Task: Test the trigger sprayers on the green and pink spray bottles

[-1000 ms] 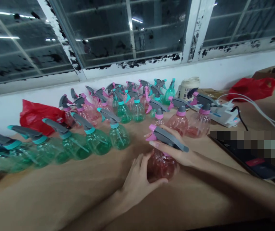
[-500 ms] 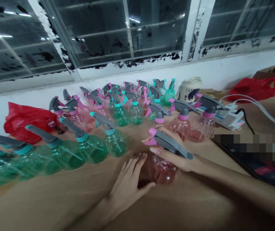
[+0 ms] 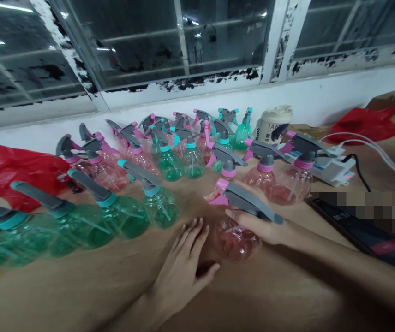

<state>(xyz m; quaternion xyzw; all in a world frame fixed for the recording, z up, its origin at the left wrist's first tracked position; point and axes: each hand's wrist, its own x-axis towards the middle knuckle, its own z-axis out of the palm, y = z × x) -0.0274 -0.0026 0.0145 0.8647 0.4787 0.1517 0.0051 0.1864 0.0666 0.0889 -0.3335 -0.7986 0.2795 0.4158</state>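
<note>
A pink spray bottle (image 3: pixel 237 242) with a grey and pink trigger head stands on the table in front of me. My right hand (image 3: pixel 260 226) is wrapped round its neck, just under the head; some of the fingers are hidden behind it. Just left of that bottle, my left hand (image 3: pixel 187 263) lies on the tabletop with fingers stretched and thumb apart, holding nothing. Beyond my left fingertips is a green spray bottle (image 3: pixel 163 207) with a turquoise collar. Behind the held bottle stand more pink spray bottles, among them one at the right (image 3: pixel 292 180).
Several green bottles (image 3: pixel 124 216) form a row at left, and a mixed group stands by the wall. A red plastic bag (image 3: pixel 27 173) lies at far left. To the right are a paper cup (image 3: pixel 273 125), a power strip (image 3: pixel 336 169) with cables and a phone (image 3: pixel 363 235).
The view has shifted slightly, so the bottles at left appear farther left. My right hand still grips the pink spray bottle, and my left hand stays spread on the table.
</note>
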